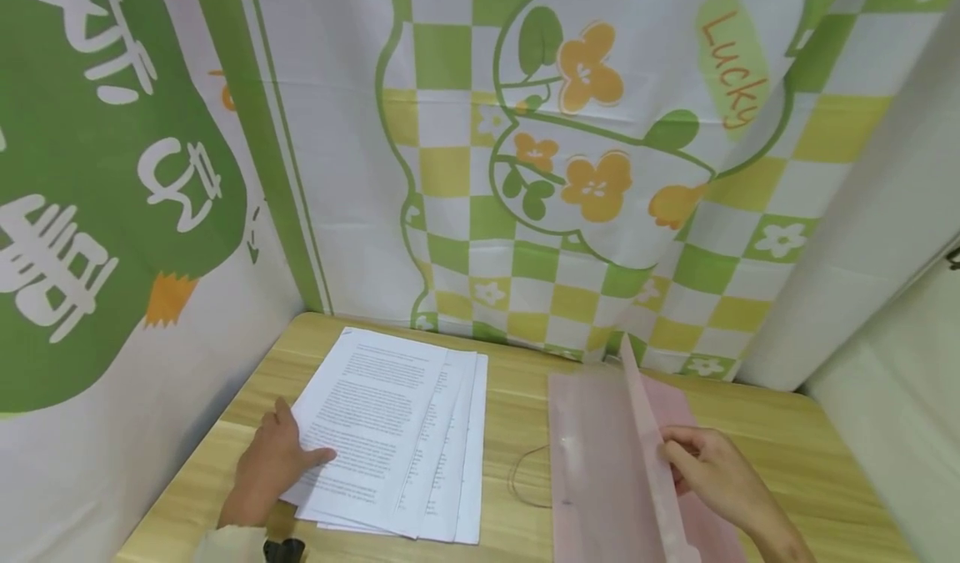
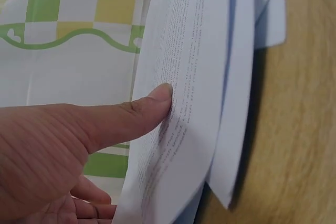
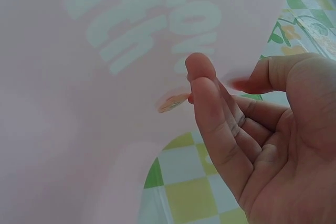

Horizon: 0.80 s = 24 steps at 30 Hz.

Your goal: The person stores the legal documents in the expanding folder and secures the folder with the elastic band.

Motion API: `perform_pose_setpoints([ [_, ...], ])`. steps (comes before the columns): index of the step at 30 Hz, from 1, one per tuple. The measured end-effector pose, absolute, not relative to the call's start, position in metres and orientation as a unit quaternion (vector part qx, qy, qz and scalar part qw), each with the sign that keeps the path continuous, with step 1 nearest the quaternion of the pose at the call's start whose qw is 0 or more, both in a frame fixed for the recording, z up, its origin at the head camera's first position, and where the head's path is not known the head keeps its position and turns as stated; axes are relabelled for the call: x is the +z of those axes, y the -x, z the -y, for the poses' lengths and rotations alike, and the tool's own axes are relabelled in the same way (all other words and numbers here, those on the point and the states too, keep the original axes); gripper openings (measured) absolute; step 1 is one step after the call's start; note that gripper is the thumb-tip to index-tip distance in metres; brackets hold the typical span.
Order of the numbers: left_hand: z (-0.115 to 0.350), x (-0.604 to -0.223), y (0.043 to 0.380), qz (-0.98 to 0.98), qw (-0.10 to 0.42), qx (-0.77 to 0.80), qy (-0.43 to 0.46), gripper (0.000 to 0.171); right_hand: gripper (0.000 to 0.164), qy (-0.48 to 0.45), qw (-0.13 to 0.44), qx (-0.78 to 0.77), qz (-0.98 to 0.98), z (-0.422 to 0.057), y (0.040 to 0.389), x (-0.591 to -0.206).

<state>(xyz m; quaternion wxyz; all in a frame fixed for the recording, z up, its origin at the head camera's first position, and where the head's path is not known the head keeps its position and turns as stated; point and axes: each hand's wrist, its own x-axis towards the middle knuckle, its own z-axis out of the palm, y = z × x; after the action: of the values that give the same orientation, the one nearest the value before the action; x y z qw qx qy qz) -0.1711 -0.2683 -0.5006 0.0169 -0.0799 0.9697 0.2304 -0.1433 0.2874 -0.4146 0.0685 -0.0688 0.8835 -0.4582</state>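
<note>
On the left of the table lies a fanned stack of printed papers [image 1: 375,429]. My left hand [image 1: 273,454] grips its left edge; in the left wrist view the thumb [image 2: 149,111] presses the top sheet while the fingers are partly hidden behind the edge. A translucent pink plastic folder [image 1: 592,454] lies open on the right. My right hand [image 1: 712,471] pinches its raised flap [image 1: 648,446], holding it nearly upright. In the right wrist view, pale lettering shows on the pink plastic [image 3: 126,45], and the thumb tip looks blurred behind it.
A thin cord loop [image 1: 517,475] sticks out from the folder's left side. The wooden table [image 1: 517,429] meets a green-and-white patterned curtain [image 1: 442,254] at the back. White fabric hangs on the left and right sides. A dark band [image 1: 285,549] is near the left wrist.
</note>
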Motion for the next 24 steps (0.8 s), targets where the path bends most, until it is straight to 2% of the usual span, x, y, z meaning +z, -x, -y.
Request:
perform_pose_setpoints([
  [6, 0.2693, -0.5034, 0.1737, -0.967, 0.021, 0.240, 0.082, 0.121, 0.018, 0.067, 0.070, -0.455, -0.885, -0.2871, 0.1440, -0.4155],
  [12, 0.2734, -0.5053, 0.1759, -0.955, 0.047, 0.280, 0.082, 0.121, 0.018, 0.064, 0.072, -0.455, -0.885, -0.2868, 0.1442, -0.4169],
  [14, 0.2758, -0.5062, 0.1768, -0.952, 0.053, 0.290, 0.078, 0.117, 0.018, 0.066, 0.068, -0.454, -0.886, -0.2865, 0.1441, -0.4173],
  [20, 0.2776, -0.5049, 0.1780, -0.946, 0.056, 0.311, 0.068, 0.092, 0.016, 0.079, 0.057, -0.454, -0.886, -0.2860, 0.1434, -0.4181],
  [24, 0.2759, -0.5045, 0.1775, -0.947, 0.054, 0.308, 0.072, 0.092, 0.015, 0.079, 0.057, -0.451, -0.887, -0.2862, 0.1439, -0.4181],
])
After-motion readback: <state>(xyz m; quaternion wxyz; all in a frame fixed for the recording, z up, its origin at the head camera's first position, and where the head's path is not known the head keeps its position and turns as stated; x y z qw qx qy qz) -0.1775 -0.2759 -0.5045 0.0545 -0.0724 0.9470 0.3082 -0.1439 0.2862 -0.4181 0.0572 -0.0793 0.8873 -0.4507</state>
